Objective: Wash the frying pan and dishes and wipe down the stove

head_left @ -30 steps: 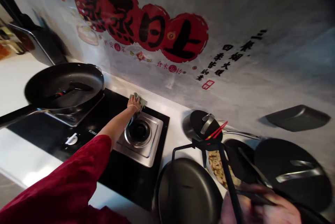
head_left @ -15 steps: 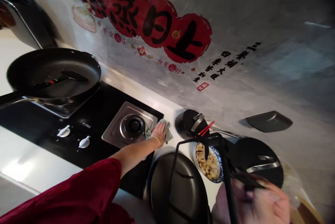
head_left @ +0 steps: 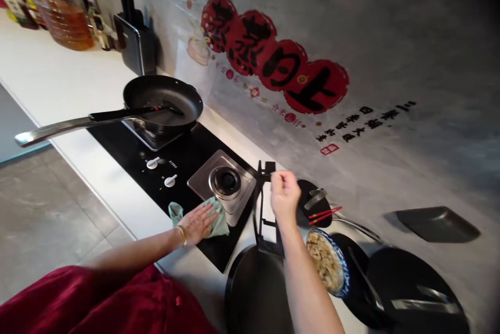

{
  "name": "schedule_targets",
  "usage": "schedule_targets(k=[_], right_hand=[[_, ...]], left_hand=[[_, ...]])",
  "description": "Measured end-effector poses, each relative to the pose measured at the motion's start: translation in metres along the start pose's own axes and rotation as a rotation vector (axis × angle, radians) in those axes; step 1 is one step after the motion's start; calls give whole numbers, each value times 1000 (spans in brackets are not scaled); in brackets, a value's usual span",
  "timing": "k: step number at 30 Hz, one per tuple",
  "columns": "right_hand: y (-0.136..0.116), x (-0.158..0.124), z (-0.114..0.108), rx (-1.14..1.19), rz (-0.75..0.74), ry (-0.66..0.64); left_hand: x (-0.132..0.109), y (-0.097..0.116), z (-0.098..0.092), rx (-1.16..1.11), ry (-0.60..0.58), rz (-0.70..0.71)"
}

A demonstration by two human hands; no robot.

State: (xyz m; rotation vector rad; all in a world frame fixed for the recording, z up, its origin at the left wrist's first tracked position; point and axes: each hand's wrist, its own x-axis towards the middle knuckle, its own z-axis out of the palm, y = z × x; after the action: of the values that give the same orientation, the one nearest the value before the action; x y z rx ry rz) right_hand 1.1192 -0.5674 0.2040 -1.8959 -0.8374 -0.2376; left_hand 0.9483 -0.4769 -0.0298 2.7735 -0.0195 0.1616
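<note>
My left hand [head_left: 197, 224] lies flat on a green cloth [head_left: 217, 221], pressing it onto the black glass cooktop [head_left: 183, 170] just in front of the steel gas burner [head_left: 225, 181]. Raised above the counter, my right hand [head_left: 284, 196] is closed at the top bar of a black metal rack [head_left: 262, 209]. The fist hides part of that bar. A blue-rimmed plate of cooked food [head_left: 326, 263] sits to the right of the rack, and red chopsticks [head_left: 324, 215] lie beyond my right hand.
A black frying pan [head_left: 164, 99] with a long steel handle stands on the far burner. Along the wall are a knife block [head_left: 135, 45] and a large oil jug [head_left: 64, 21]. Black pan lids [head_left: 414, 287] lie at right, and a round black lid [head_left: 253, 292] sits below the rack.
The view has swung, showing more counter at left. My left hand and cloth have moved from beside the burner to its front. My right hand has risen to the rack's top.
</note>
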Motion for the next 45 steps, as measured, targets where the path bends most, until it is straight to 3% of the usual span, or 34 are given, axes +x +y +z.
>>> schedule_targets(k=[4,7,13,18,22,32,36,39,45], right_hand=[[20,10,71,-409,-189,-471],[33,12,115,-604,-224,-678],[56,17,173,-742,-167,-725],[65,13,203,-820,-105,-722],[70,11,213,-831,-60,-729],[66,7,215,-786,17,-713],[56,9,203,-752,11,-701],[47,15,170,-718,-10,-619],[34,3,57,-507,35,-394]], left_hand=[[-37,-37,-21,70,164,-260],[-66,-51,-32,117,231,-361],[-103,-63,-39,95,323,-415],[-102,-63,-47,76,287,-416],[-101,-63,-50,69,250,-424],[-102,-64,-51,110,248,-407],[-102,-64,-48,118,265,-389],[-102,-66,-46,123,272,-360],[-80,-67,-44,138,226,-238]])
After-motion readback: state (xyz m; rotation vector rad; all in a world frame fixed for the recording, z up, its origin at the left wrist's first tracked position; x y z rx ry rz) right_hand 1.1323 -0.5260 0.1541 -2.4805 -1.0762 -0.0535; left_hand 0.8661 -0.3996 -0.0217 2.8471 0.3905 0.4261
